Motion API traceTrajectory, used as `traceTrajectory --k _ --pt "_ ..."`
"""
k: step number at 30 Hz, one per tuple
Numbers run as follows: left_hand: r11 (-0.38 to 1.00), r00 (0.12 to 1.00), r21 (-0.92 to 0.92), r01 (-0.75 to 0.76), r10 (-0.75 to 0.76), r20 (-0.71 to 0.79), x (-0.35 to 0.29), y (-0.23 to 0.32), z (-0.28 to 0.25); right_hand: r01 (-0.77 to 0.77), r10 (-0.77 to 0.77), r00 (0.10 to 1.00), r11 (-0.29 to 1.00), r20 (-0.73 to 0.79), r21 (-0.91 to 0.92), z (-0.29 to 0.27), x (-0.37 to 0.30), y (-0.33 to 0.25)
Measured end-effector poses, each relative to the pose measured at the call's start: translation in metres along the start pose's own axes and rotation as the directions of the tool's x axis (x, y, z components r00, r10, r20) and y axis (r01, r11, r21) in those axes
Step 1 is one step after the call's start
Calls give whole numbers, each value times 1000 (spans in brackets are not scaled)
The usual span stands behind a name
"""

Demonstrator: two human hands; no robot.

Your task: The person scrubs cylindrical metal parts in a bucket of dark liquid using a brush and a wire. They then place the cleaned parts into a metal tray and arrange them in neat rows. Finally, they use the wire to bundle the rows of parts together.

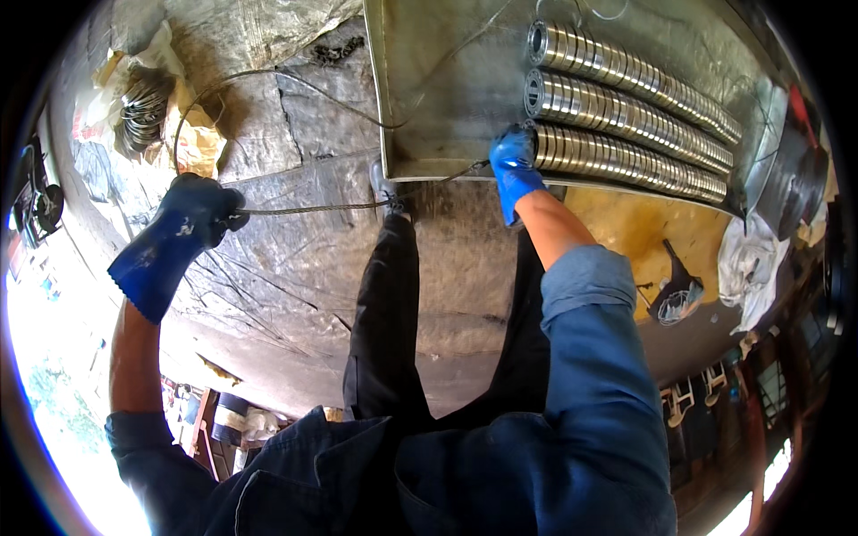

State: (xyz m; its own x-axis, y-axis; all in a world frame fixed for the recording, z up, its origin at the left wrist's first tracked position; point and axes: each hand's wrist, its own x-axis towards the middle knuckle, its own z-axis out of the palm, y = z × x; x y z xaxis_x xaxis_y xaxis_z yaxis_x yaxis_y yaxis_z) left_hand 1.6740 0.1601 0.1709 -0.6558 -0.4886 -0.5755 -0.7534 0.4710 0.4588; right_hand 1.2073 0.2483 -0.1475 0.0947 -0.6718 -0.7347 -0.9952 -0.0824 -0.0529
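My left hand (pixel 197 210), in a dark blue rubber glove, is closed around a thin steel cable (pixel 313 211). The cable runs from it across to my right hand (pixel 516 170), while another length loops up and over toward the tray. My blue-gloved right hand is closed on the cable at the near end of the closest row of bearings (pixel 626 161). Its fingers are partly hidden, and they touch or nearly touch that row's end. Two more rows of shiny steel bearings (pixel 626 112) lie side by side beyond it, all in a metal tray (pixel 447 98).
At the far left, an open bag (pixel 206 147) holds coiled wire (pixel 143 112). Right of my legs lie a black pouch-like thing (pixel 677 299) with thin wire and a white cloth (pixel 749 268). The tray's raised rim (pixel 375 80) is in front of my feet.
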Motion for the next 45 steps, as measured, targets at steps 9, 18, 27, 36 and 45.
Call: traceTrajectory --k 9,18,27,36,45 --pt "977 975 -149 155 -175 -134 -3 -21 70 284 -337 855 940 -394 -189 4 -78 -92" --pt "564 780 -664 491 -623 48 -3 16 64 510 -485 736 856 -473 -84 -26 -59 -154" --pt "957 957 15 288 -288 2 43 32 80 401 -481 792 874 -377 -274 4 16 -85" --pt "989 974 -134 62 -89 -210 115 66 135 395 -419 861 908 -287 -142 12 -31 -53" --pt "991 950 114 76 -106 293 144 99 138 129 -360 910 720 -208 -682 22 -35 4"
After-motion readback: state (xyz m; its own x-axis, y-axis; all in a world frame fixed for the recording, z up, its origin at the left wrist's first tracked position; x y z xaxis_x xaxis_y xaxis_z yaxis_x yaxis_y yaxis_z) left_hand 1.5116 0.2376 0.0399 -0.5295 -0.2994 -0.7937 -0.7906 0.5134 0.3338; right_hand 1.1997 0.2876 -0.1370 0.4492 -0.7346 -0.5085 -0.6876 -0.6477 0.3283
